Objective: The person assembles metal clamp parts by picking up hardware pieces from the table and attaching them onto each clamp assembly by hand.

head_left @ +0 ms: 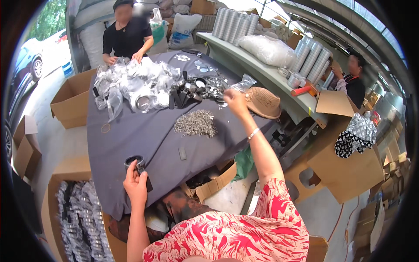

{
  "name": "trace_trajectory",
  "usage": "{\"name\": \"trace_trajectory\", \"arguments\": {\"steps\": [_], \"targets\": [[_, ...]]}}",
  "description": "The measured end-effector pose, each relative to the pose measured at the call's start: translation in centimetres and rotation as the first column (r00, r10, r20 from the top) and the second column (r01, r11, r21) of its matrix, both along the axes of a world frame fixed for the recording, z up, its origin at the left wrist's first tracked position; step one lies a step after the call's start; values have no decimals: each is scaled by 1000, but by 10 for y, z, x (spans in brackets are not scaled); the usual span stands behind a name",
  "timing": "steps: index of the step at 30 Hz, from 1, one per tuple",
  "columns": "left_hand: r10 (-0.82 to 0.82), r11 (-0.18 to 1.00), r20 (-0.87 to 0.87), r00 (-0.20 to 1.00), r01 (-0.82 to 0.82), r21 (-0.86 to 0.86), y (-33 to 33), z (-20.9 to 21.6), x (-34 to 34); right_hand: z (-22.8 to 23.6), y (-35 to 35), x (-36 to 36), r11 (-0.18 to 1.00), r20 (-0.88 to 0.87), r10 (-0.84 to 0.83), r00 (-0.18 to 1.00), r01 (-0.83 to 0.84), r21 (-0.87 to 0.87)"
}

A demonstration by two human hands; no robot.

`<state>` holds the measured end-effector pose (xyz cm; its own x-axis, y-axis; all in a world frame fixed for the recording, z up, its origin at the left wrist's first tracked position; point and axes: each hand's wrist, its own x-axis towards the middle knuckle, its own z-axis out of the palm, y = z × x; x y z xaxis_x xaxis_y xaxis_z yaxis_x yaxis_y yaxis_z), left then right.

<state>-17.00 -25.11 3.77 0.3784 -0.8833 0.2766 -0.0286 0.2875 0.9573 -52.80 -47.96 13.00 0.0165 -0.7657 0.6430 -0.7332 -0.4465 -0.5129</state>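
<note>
Holding Ring (134, 158) Over Table (148, 131)

A carton (70, 169) is containing rows of bagged parts (87, 218). A sack (185, 26) is bearing blue print. The left hand (136, 185) is gripping the ring, fingers curled, above the table's near-left side. The right hand (236, 104) is hovering, arm extended, by a metal heap (209, 87); whether its fingers are gripping anything is not showing.

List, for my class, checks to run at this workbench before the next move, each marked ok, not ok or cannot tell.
1. Black ring-shaped part held in the left hand: ok.
2. Right hand gripping a part: cannot tell; its fingers are too small to read.
3. Heap of small metal pieces on the dark gray cloth: ok.
4. No stray pieces: not ok; a flat rectangular piece lies apart.
5. Tabletop free of clothing: not ok; a tan brimmed hat sits beside the right hand.
</note>
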Motion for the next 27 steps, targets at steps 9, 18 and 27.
{"name": "trace_trajectory", "arguments": {"steps": [9, 18, 27], "targets": [[105, 994, 116, 988, -104, -13, 9, -8, 6, -57, -72, 43, 932, -497, -194, 846, 318, 177], [64, 998, 106, 992, -65, 4, 9, -7, 0, -58, -96, 52, 926, -684, -68, 726, 301, 227], [30, 995, 185, 982, -48, 93, 9, -2, 4, -51, -70, 8, 993, -861, -85, 501, 116, -30]]}}
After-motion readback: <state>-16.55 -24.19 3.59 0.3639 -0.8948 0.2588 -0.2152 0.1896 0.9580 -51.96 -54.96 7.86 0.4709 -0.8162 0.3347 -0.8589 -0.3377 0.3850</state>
